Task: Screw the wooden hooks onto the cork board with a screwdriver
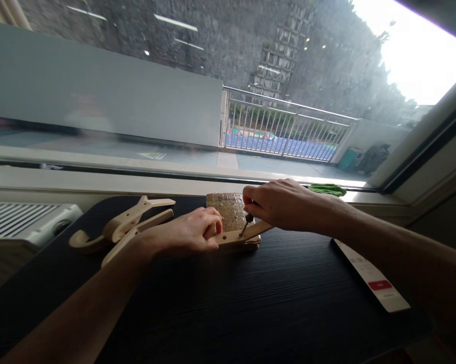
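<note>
Head view: my left hand (190, 233) is curled around the near left end of a wooden strip (238, 235), pinning it to a perforated block (231, 215) at the far side of the dark bench (250, 303). My right hand (277, 205) is closed on a small screwdriver (246, 222), tip down on the strip. Left of them lie loose wooden parts (125, 227). A white leaflet (372, 275) rests near the right edge, a green cloth (328, 189) on the sill
</note>
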The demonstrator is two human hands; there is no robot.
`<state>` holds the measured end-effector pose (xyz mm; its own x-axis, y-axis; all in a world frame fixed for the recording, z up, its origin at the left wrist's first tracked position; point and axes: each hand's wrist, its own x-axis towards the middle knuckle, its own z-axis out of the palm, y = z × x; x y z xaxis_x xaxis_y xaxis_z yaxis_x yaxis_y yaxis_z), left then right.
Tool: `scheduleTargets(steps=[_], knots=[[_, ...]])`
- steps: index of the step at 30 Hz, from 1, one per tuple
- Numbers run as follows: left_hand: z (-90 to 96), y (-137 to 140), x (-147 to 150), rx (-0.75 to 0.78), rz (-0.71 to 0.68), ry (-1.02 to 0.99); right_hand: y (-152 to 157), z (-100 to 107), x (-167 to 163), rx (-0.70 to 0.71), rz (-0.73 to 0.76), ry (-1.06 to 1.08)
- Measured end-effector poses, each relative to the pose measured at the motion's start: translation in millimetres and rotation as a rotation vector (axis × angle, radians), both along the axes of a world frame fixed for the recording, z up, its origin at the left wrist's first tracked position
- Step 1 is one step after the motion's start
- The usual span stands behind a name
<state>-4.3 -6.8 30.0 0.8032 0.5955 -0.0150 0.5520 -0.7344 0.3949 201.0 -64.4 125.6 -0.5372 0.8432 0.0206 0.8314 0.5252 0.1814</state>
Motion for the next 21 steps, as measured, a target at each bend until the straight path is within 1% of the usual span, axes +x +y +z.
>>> scheduleTargets(steps=[4, 8, 14, 18, 21], knots=[[2.9, -1.4, 0.1, -0.003, 0.006, 0.006, -4.6, 2.0, 4.3, -0.061, 0.066, -0.012], [3.5, -2.4, -0.4, -0.003, 0.004, 0.006, -5.0, 2.6, 5.9, -0.122, 0.040, 0.011], [0.5, -0.5, 0.1, -0.002, 0.010, 0.011, -0.9, 1.8, 6.0, -0.076, 0.038, -0.050], [2.8, -0.6, 0.5, -0.006, 0.011, 0.015, 1.0, 2.4, 5.4, -0.041, 0.059, -0.092], [4.2, -1.0, 0.9, -0.003, 0.015, 0.015, 1.7, 3.2, 3.3, -0.038, 0.035, -0.118]])
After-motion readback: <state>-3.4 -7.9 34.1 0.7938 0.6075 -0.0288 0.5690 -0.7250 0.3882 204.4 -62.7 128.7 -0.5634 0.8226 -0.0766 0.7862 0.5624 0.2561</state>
